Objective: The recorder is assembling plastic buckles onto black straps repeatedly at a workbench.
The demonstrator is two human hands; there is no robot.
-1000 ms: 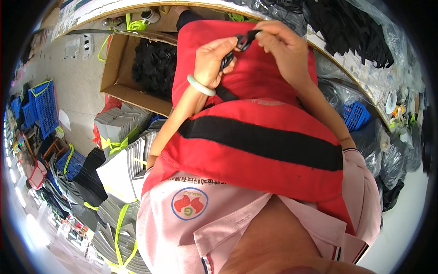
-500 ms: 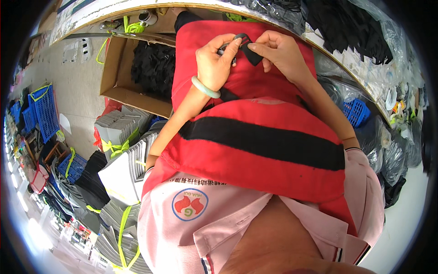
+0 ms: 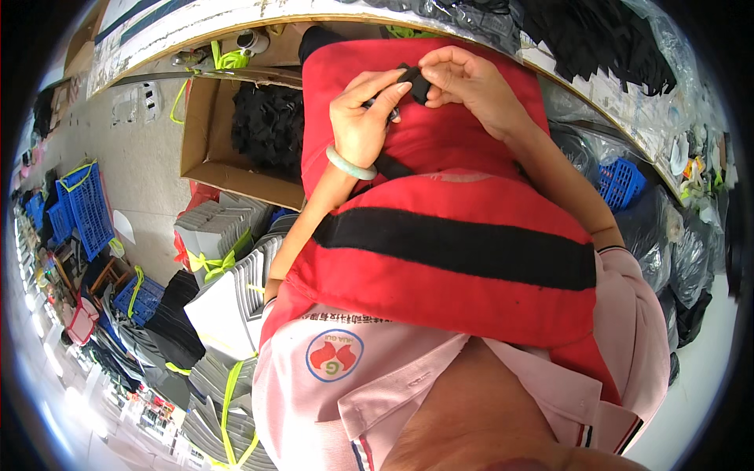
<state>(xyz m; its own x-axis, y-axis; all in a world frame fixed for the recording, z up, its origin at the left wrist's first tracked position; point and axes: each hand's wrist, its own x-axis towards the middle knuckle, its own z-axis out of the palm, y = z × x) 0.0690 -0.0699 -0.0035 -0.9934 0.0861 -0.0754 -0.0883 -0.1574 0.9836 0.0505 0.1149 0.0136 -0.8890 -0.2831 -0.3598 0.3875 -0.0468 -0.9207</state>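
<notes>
Above the red apron point(image 3: 455, 141) on my lap, both hands meet at a small black fabric piece point(image 3: 419, 88). My left hand point(image 3: 360, 122), with a pale green bangle point(image 3: 350, 165) at the wrist, is closed, its thumb and fingers pinching the piece's left end. A dark, shiny object point(image 3: 392, 115) also shows at that palm; the fingers hide most of it, and its kind cannot be made out. My right hand point(image 3: 475, 88) is closed too, thumb and forefinger gripping the upper right edge of the piece.
Left of my lap an open cardboard box point(image 3: 236, 173) holds many black pieces point(image 3: 267, 125). Grey stacked sheets point(image 3: 224, 228) tied with yellow-green strips stand below it. A worktable point(image 3: 196, 25) curves across the far side, bearing a black heap point(image 3: 601, 47). A blue basket point(image 3: 620, 184) lies right.
The black piece has been turned and looks more folded between my fingers. My right hand has moved slightly up and left, closer to my left hand.
</notes>
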